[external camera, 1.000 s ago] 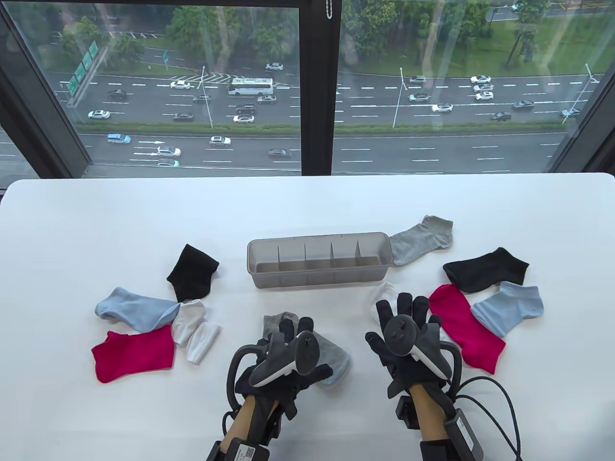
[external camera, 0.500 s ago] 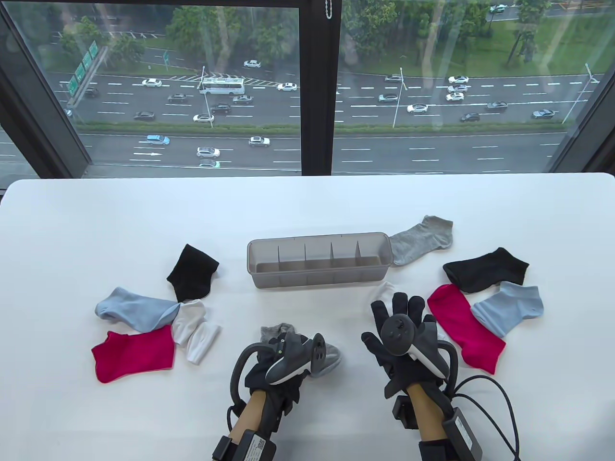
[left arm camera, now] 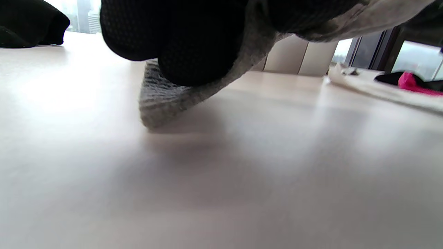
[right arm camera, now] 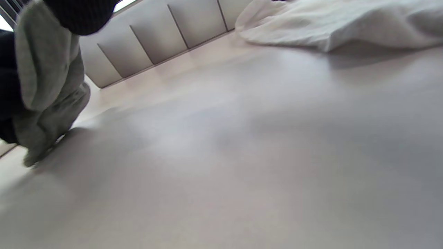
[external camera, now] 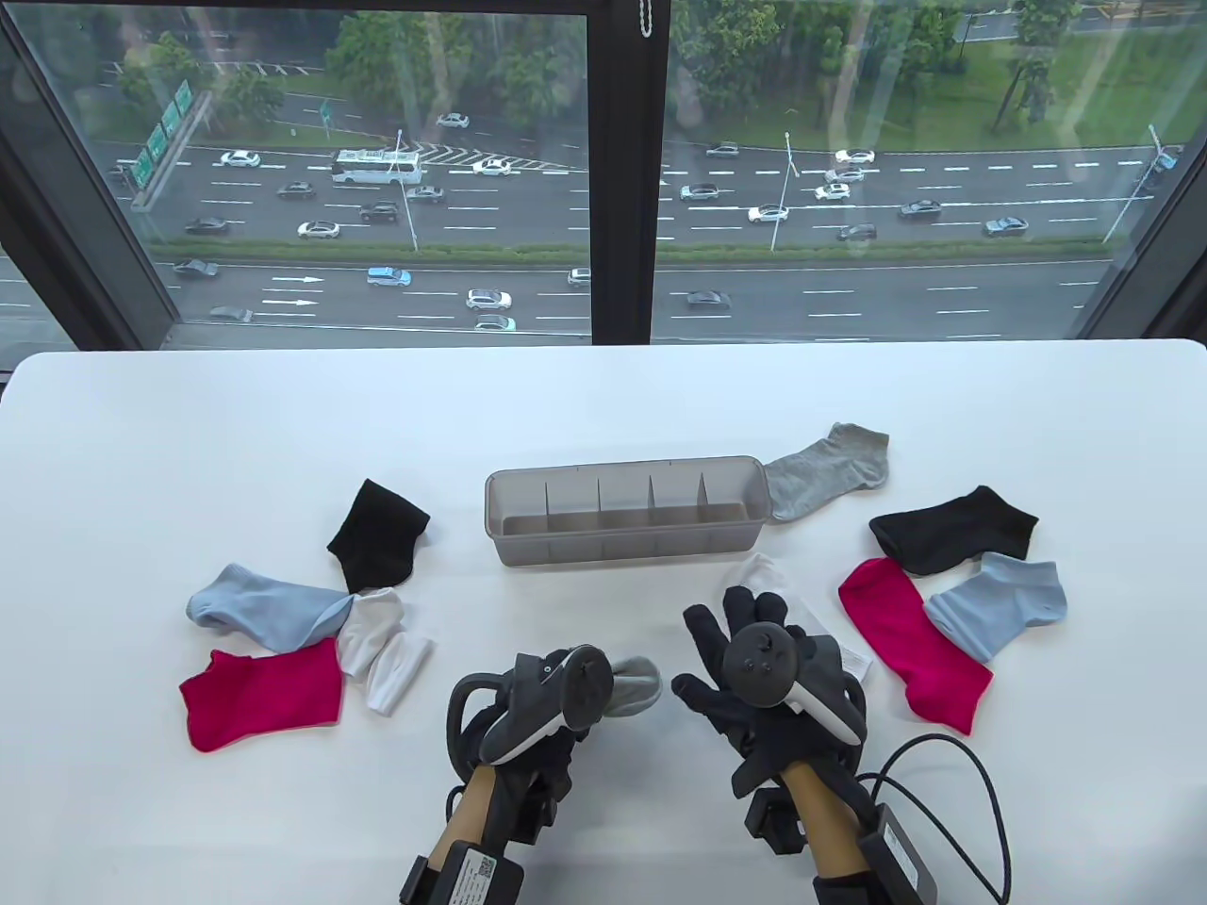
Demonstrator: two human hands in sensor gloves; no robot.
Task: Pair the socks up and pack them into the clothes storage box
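I am holding a grey sock [external camera: 630,685] bunched up in my left hand [external camera: 542,702]. My left fingers [left arm camera: 193,52] are curling round it, and one end is touching the white surface [external camera: 603,415] near me. My right hand [external camera: 754,669] is just beside it, with its fingers spread apart and holding nothing. It is hovering above a white sock [external camera: 778,589].

The other grey sock [external camera: 830,469] is lying far off, touching the right end of the storage box [external camera: 624,514]. The box is sitting in the middle of the surface, and I am seeing nothing inside its little rooms.

I think I am only starting the first pair. Next, I should be reaching for that other grey sock, laying the two together, folding them and tucking them into one little room.

More socks are waiting. On my left are a black sock [external camera: 377,534], a light blue sock [external camera: 264,613], a second white sock [external camera: 382,650] and a red sock [external camera: 259,698]. On my right are another black sock [external camera: 952,530], another red sock [external camera: 910,641] and another light blue sock [external camera: 1000,603].
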